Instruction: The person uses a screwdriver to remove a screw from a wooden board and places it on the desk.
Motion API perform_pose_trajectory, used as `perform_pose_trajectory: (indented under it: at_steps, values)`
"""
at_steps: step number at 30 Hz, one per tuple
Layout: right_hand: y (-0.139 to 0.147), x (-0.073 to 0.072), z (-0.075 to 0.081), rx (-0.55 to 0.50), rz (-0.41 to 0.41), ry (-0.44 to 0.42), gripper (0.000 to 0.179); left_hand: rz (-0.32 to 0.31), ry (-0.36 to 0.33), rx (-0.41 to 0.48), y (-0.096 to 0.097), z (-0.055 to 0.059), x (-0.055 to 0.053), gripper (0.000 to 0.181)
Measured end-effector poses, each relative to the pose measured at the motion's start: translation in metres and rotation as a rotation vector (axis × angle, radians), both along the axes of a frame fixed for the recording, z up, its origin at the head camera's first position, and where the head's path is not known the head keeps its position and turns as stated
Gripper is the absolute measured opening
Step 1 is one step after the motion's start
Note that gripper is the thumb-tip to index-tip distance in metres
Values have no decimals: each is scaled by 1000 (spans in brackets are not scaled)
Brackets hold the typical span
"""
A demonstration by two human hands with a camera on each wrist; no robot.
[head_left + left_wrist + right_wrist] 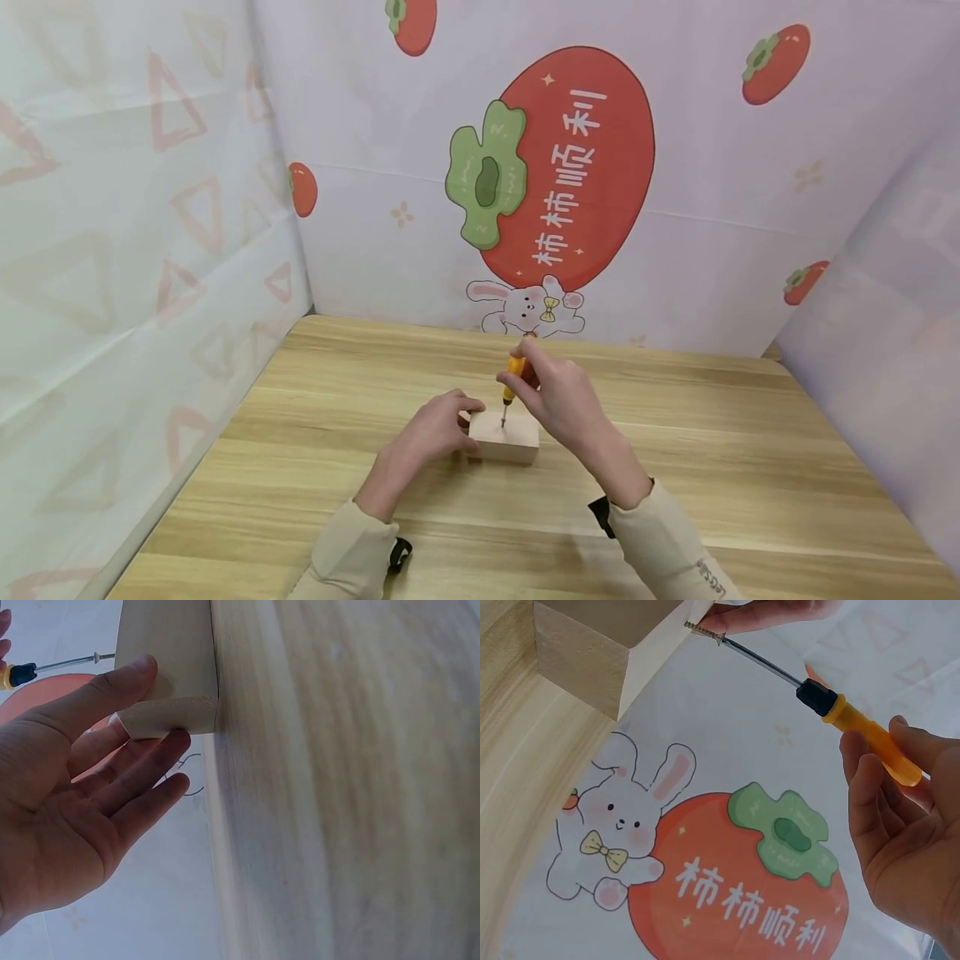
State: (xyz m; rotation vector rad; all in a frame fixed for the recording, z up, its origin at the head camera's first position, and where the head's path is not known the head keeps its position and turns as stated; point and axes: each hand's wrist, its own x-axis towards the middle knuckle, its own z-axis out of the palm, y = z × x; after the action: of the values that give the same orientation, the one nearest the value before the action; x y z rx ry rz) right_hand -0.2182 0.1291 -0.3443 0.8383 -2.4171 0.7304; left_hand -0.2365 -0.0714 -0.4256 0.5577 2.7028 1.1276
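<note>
A pale wooden block (504,451) lies on the table, and my left hand (437,426) grips its left end between thumb and fingers. In the left wrist view the thumb presses one face of the block (176,652) while fingers touch the end. My right hand (564,398) holds a screwdriver (866,735) with a yellow-orange handle and black collar, upright above the block. The screwdriver's tip meets the head of a screw (705,631), which stands in the block's top face with much of its thread showing.
The wood-grain table (705,467) extends around the block on all sides. Behind it hangs a cloth backdrop (360,267) printed with a large red persimmon and a rabbit. A cloth side wall (127,333) with triangle prints borders the left.
</note>
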Motion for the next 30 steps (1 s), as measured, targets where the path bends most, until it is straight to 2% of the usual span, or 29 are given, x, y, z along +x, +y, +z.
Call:
perform_pose_trajectory:
  at_steps: [4,14,22,28,30]
  values:
    - [0,0,2,0,6,-32,28,3,-5,7,0,0,0,58]
    - [5,-4,5,17,79,-71,28,-2,-13,18,-1,1,1,57]
    - [8,-8,10,47,187,-150,20,-4,-16,23,0,1,0,56]
    - [13,-13,15,98,323,-195,19,-7,-18,26,0,2,0,56]
    - [15,-15,16,101,339,-224,19,-7,-18,25,0,2,0,55]
